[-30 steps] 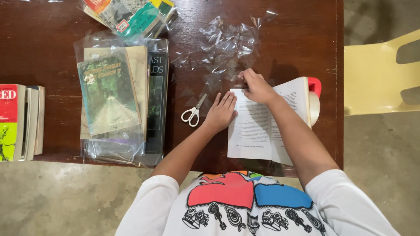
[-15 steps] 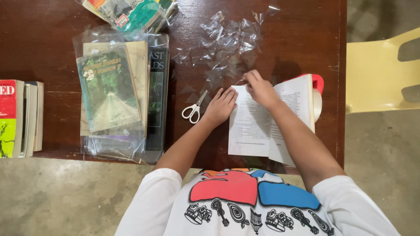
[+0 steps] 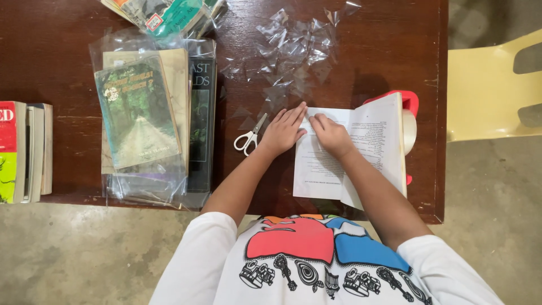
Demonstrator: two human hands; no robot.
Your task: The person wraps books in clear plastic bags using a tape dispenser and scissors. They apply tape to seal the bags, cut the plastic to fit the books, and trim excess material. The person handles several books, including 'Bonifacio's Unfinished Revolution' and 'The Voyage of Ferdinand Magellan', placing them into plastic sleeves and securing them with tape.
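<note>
An open paperback book (image 3: 361, 152) with white printed pages lies on the dark wooden table (image 3: 68, 51). My left hand (image 3: 284, 131) rests flat, fingers together, at the top left corner of the book's left page. My right hand (image 3: 330, 134) presses its curled fingers on that same page near the top. Small white-handled scissors (image 3: 249, 135) lie just left of my left hand. Several clear plastic scraps (image 3: 293, 45) are scattered on the table beyond the book.
A pile of books in clear plastic sleeves (image 3: 149, 118) sits to the left. More books (image 3: 22, 149) stand at the far left edge. A red tape dispenser (image 3: 407, 113) shows behind the open book. A yellow plastic chair (image 3: 491, 90) stands at the right.
Both hands have shifted a little along the top of the left page; the right hand's fingers are curled lower on the paper. The book and scissors stay put.
</note>
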